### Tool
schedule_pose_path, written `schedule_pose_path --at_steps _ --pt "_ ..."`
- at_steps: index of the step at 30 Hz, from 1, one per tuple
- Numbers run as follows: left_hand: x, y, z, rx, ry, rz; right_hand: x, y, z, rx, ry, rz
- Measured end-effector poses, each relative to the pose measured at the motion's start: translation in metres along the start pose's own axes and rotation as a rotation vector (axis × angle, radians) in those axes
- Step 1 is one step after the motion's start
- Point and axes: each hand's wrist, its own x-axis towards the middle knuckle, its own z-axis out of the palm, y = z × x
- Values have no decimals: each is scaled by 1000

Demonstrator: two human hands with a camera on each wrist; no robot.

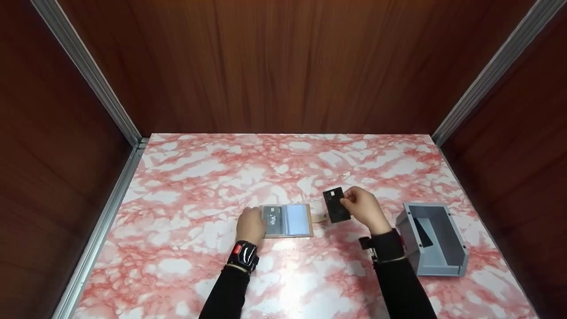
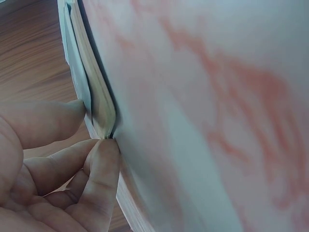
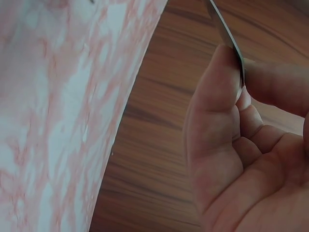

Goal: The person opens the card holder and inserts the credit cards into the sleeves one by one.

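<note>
An open card holder (image 1: 297, 220) with clear sleeves lies on the table. A grey card (image 1: 273, 220) marked "Vip" sits in its left sleeve, and the right sleeve looks pale blue. My left hand (image 1: 250, 226) holds the holder's left edge. In the left wrist view, its thumb (image 2: 53, 122) lies against the sleeves and the fingertips are at the lower cover edge. To the right of the holder, my right hand (image 1: 364, 208) pinches a black card (image 1: 336, 204) with a chip by its right side. The right wrist view shows this card (image 3: 226, 31) edge-on between thumb and finger.
A grey open bin (image 1: 436, 239) stands on the right, close to my right forearm, with a dark card (image 1: 423, 232) inside. The holder's strap (image 1: 319, 218) sticks out to the right. Brown wood-grain panels (image 1: 283, 66) enclose the marbled red-and-white table (image 1: 199, 266).
</note>
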Motion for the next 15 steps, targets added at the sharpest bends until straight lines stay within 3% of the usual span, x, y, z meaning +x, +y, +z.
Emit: schedule_pose_path --at_steps 15 --pt "-1 1 2 27 10 13 1 -18 28 37 -13 -14"
